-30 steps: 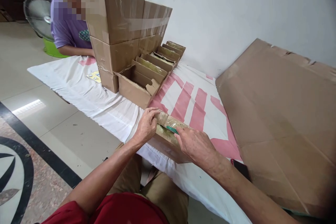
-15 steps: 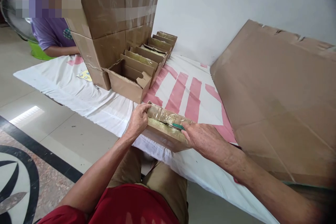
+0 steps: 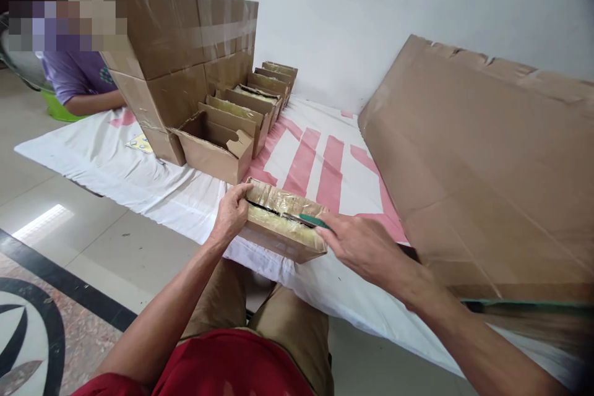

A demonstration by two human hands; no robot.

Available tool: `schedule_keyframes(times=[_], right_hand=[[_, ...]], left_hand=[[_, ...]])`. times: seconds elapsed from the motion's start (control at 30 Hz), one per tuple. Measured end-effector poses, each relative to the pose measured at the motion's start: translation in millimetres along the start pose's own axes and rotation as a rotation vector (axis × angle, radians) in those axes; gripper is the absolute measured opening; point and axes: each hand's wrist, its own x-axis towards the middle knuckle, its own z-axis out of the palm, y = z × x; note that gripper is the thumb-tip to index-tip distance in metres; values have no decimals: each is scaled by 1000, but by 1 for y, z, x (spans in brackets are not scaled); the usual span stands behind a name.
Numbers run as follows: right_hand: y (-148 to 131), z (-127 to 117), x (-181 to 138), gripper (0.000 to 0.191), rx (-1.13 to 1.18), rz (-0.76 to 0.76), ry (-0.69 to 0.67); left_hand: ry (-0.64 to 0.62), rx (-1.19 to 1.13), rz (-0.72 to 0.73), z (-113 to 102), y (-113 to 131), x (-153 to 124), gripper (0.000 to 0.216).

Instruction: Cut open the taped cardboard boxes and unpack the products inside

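Note:
A small cardboard box (image 3: pixel 283 242) with clear tape along its top stands near the front edge of the cloth-covered table. A dark slit runs along the top from its left end to the blade. My left hand (image 3: pixel 231 213) grips the left end of the box, thumb and fingers closed on the corner. In my right hand (image 3: pixel 357 244) is a utility knife (image 3: pixel 315 221) with a green handle, its blade at the slit and pointing left. The right-hand fingers are wrapped round the handle and partly hide it.
Open cardboard boxes (image 3: pixel 211 151) stand in a row beside a wall of stacked, taped cartons (image 3: pixel 176 31). A large cardboard sheet (image 3: pixel 487 167) leans at the right. Across the stack sits a person in a purple sleeve (image 3: pixel 77 77). Pink strips mark the white tablecloth (image 3: pixel 204 195).
More of the knife's blade shows now, and the slit has become visible as a dark gap toward the left end. My left hand keeps its hold. The whole view has shifted slightly.

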Motion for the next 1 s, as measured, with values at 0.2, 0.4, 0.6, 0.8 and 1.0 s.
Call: schedule_keyframes(times=[0.2,0.4,0.6,0.8,1.0], right_hand=[[-13,0,29,30,-34,-85,-88],[0,-4,28,28,-8,-98,-110],[33,12,5,27,-48,-45,-148],[40,4,-11,38,54,-22,-40],[7,1,11,34,42,-36,-115]], left_hand=[[-25,-37,-40,0,1,2,49],[-34,-63,-56,-1,1,0,55],[-57,-49,-87,3,1,2,56],[-43,-56,-64,5,0,1,53],[-68,-16,-81,4,1,0,54]])
